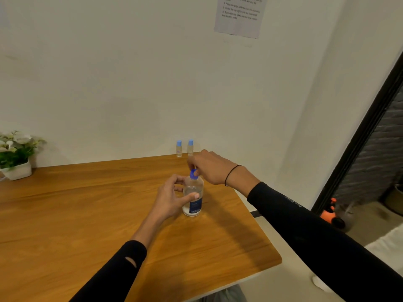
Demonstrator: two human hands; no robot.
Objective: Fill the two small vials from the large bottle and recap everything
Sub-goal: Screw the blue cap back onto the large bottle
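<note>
Head view only: large bottle stands upright on the wooden table, near the right half of the top, clear-walled with a dark blue label low on its side; its blue cap sits at the neck, seen tilted toward the camera. Left hand wraps the bottle from the left, thumb laid across the front of the glass and fingers curled behind it; right hand comes over from the right and pinches the blue cap between thumb and fingertips, a thin black band on its wrist; whether the cap is threaded on or lifted free cannot be told. Both forearms wear black sleeves. Two small vials stand upright side by side at the far edge of the table against the wall, well beyond the bottle, each with a light blue cap on; their fill level is too small to judge. Potted plant with white flowers sits at the far left corner; printed sheet hangs on the wall above.
</note>
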